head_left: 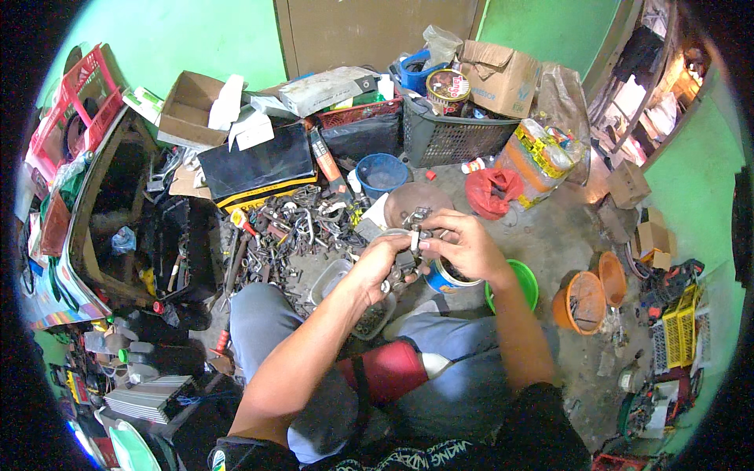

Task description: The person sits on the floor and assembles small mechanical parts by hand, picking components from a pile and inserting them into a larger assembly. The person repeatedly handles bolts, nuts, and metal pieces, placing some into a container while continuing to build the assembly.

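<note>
Beyond black shirt (542,428), grasping metal parts (405,261) in left hand (378,265), pinching them with right hand (471,245); probably mid-work, with completed share unclear and jumbled metal pile (290,231) left on floor (546,245)

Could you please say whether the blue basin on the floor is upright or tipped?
Upright: the blue basin shows its round mouth facing up.

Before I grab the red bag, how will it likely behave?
The red bag looks thin and crumpled, so it will probably sag. Its mouth gapes open, so anything inside could spill if it tips.
</note>
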Demonstrator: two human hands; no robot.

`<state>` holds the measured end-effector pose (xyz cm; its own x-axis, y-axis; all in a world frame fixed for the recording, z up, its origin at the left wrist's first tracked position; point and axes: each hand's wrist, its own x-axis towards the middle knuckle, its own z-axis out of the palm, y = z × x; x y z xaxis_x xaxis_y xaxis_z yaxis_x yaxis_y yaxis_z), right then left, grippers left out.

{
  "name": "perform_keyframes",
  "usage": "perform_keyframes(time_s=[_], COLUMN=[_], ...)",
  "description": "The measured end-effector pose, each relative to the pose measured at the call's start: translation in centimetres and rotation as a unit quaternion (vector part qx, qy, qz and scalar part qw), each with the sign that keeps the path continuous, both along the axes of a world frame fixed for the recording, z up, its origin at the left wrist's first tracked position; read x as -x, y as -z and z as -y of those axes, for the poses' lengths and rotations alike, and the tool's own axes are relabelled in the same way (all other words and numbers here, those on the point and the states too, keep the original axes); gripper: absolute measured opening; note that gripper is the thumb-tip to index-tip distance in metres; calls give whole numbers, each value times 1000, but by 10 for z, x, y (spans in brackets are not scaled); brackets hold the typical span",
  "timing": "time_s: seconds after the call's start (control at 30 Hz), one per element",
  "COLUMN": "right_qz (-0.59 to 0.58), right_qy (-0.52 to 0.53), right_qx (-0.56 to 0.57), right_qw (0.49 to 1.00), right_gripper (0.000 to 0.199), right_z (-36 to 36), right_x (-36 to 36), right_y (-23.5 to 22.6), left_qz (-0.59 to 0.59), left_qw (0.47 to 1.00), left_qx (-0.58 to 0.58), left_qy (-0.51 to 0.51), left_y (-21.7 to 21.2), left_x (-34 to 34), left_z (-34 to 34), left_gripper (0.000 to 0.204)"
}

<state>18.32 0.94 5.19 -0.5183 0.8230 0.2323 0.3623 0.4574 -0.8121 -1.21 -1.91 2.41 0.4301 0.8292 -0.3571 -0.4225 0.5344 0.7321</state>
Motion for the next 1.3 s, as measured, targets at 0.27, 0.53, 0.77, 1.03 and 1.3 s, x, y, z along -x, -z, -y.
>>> perform_keyframes(time_s=[0.27, 0.53, 0.77, 1.03, 1.3], right_qz=[-23, -114, -95, 155, 362], right_qy=[164, 214, 196, 193, 213], right_qx=[-76, 13, 17, -55, -2], right_qw=[983, 970, 976, 967, 907], right_gripper=[25, 24, 25, 28, 26], right_z=[18, 10, 11, -4, -18], right_x=[-33, -48, -49, -64, -101], right_y=[18, 36, 29, 58, 150], left_qz=[43, 44, 29, 41, 24], left_qw=[996, 980, 975, 972, 995], left_qx=[65, 113, 108, 120, 42], left_qy=[-42, -157, -190, -197, -87], left_y=[6, 18, 17, 18, 18], left_x=[-2, 3, 8, 4, -5], left_z=[-4, -14, -15, -12, -3], left_gripper=[42, 36, 38, 31, 23])
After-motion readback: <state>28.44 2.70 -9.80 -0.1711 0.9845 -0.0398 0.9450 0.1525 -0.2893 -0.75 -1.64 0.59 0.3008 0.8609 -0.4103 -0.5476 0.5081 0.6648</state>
